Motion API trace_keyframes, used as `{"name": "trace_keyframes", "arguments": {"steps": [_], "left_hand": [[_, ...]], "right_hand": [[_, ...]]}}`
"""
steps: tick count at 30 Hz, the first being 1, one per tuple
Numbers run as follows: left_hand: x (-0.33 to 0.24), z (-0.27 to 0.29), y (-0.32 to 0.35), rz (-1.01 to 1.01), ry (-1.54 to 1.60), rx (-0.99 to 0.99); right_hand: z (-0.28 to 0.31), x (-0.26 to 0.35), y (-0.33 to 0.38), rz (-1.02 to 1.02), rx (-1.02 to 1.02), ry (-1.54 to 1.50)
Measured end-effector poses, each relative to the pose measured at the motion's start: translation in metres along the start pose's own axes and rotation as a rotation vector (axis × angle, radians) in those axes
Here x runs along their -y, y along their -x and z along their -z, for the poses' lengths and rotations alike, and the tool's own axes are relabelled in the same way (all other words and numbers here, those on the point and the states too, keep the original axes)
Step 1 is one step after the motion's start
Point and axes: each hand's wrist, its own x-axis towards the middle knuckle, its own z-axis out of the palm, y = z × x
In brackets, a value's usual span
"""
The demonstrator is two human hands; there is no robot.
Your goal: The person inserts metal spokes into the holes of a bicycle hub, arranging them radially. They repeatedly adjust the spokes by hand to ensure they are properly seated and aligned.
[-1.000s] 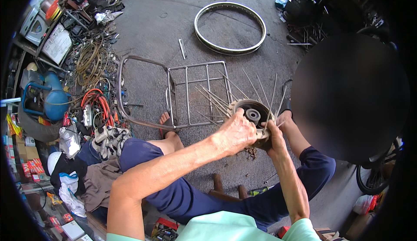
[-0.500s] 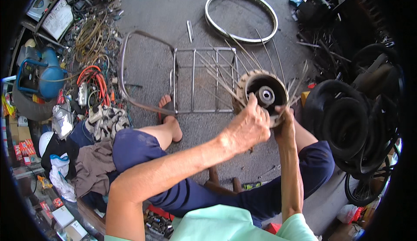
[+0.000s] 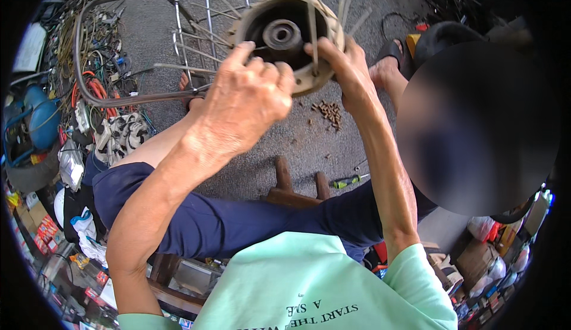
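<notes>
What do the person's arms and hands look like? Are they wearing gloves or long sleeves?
No gloves: the left hand and right hand are bare, with no rings or watch showing. Both forearms are bare too, lean and veiny. The only sleeves are the short ones of a mint-green T-shirt, ending above the elbows. Dark blue trousers cover the legs below.

The wheel hub [image 3: 284,35] is dull, grimy metal with thin bare-metal spokes [image 3: 311,33], and the wire rack [image 3: 205,21] behind it is plain metal rod. The floor [image 3: 297,134] is rough grey concrete. The stool [image 3: 291,190] is worn brown wood, and the trousers [image 3: 238,223] are matt dark blue cloth.
</notes>
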Motion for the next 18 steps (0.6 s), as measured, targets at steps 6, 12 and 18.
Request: {"name": "trace_keyframes", "arguments": {"steps": [6,12,18], "left_hand": [[0.013,0.002,0.006,0.083,0.042,-0.018],[0.038,-0.02,0.027,0.25,0.149,0.076],[0.061,-0.038,0.044,0.407,0.262,0.094]], "right_hand": [[-0.015,-0.004,-0.022,0.017,0.037,0.104],[-0.053,-0.014,0.022,0.296,-0.404,0.179],[-0.036,0.002,0.151,0.273,-0.216,-0.098]]}}
